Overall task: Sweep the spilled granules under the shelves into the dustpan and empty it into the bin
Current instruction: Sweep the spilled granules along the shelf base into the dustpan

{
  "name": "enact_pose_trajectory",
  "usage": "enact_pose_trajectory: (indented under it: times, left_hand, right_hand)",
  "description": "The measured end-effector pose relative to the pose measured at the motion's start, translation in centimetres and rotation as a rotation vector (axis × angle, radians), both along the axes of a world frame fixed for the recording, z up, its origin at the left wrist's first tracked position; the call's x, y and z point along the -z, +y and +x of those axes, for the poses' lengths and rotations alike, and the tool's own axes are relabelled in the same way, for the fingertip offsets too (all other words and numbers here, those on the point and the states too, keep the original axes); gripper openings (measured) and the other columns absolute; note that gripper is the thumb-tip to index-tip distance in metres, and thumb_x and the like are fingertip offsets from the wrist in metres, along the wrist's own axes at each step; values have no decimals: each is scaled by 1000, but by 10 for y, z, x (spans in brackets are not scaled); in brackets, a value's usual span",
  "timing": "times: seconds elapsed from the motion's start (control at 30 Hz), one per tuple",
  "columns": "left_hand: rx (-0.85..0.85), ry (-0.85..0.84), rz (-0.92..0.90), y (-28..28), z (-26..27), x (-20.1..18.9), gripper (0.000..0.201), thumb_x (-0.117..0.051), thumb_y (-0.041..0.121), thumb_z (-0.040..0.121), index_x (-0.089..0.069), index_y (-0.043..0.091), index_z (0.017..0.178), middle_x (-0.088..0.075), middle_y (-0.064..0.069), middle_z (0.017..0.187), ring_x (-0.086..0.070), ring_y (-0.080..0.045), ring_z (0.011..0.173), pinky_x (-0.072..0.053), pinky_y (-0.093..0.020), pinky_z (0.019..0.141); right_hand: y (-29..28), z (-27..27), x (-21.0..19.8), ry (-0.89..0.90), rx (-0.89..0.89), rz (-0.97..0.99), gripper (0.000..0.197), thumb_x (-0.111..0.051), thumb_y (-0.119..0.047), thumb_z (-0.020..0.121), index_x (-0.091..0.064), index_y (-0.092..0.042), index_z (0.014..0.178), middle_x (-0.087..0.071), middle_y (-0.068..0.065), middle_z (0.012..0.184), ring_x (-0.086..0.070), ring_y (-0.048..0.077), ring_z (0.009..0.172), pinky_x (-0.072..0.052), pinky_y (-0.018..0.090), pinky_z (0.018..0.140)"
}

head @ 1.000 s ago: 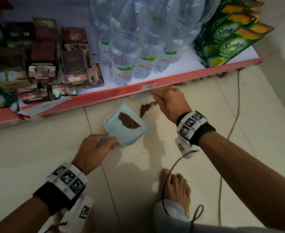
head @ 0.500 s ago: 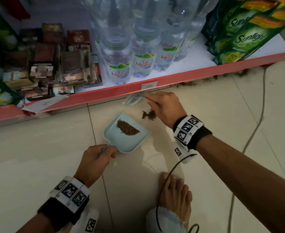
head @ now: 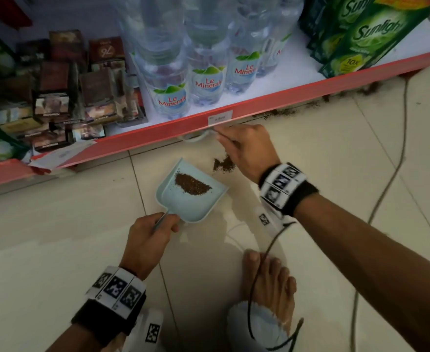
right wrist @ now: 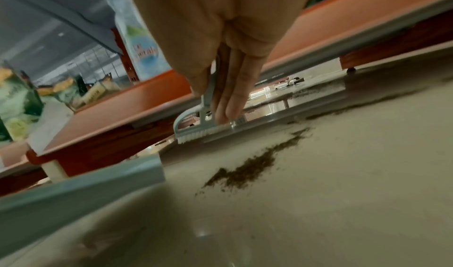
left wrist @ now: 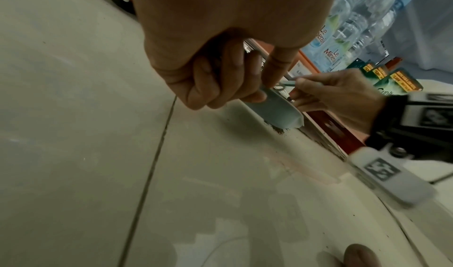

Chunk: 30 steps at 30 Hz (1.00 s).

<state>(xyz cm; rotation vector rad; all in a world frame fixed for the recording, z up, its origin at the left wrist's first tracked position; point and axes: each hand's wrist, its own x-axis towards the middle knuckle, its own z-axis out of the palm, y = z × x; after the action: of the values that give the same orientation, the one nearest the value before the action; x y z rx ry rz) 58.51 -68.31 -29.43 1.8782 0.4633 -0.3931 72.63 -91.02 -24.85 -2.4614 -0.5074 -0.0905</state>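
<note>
Head view shows my left hand [head: 150, 240] curled around the thin handle of the dustpan [head: 191, 196], which lies flat on the floor [head: 56, 224] with one heap of brown granules [head: 192, 185] already inside. My right hand [head: 247, 148] pinches the handle of a small brush [right wrist: 203, 127], fingers pressed together along it, and the bristles stand at the shelf edge [head: 259, 107]. A loose pile [head: 224, 163] lies on the floor just beside the open lip of the dustpan. More granules make a dark line [head: 285, 113] under the shelf, to the right.

To do this step well, I think I should keep the bristles low and flat, pull with short strokes toward the lip, and press the dustpan down so nothing slides under it. No bin is visible in any view.
</note>
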Motion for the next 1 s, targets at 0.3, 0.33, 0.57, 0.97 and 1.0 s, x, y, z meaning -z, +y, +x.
enact_pose_trajectory:
  times: [0.3, 0.33, 0.57, 0.97, 1.0]
  left_hand:
    - [-57, 2, 18, 14, -15, 0, 32, -56, 45, 73, -61, 20, 53, -42, 7, 41, -38, -9, 44, -34, -29, 52]
    - [-65, 8, 8, 14, -15, 0, 33, -56, 46, 71, -60, 19, 53, -42, 7, 42, -38, -10, 44, -34, -29, 52]
    - [-1, 26, -6, 9, -9, -1, 30, -55, 42, 70, -59, 17, 52, -41, 7, 43, -37, -10, 44, -32, -27, 52]
    - [3, 28, 17, 11, -17, 0, 32, -55, 41, 74, -58, 21, 50, -41, 5, 43, -37, -12, 45, -31, -27, 51]
    - [19, 18, 11, 7, -13, -1, 33, -55, 42, 75, -58, 20, 50, -41, 5, 43, -37, -11, 45, -31, -27, 51]
  right_hand:
    - [-37, 4, -2, 102, -105, -377, 22, -52, -23, 98, -70, -14, 104, -67, 17, 84, -64, 39, 79, -51, 41, 69]
    - [-48, 3, -7, 92, -107, -385, 21, -54, -23, 97, -71, -13, 104, -67, 17, 81, -63, 39, 75, -50, 40, 67]
    - [-37, 6, -15, 54, -198, -106, 21, -59, -18, 97, -73, -11, 111, -71, 9, 84, -65, 24, 73, -52, 30, 73]
    - [-81, 8, -13, 247, -259, -224, 22, -62, -13, 95, -74, -15, 113, -70, 6, 89, -65, 23, 75, -56, 38, 78]
    - [-86, 5, -15, 239, -234, -194, 23, -62, -14, 95, -73, -14, 114, -70, 5, 88, -65, 22, 74, -56, 40, 77]
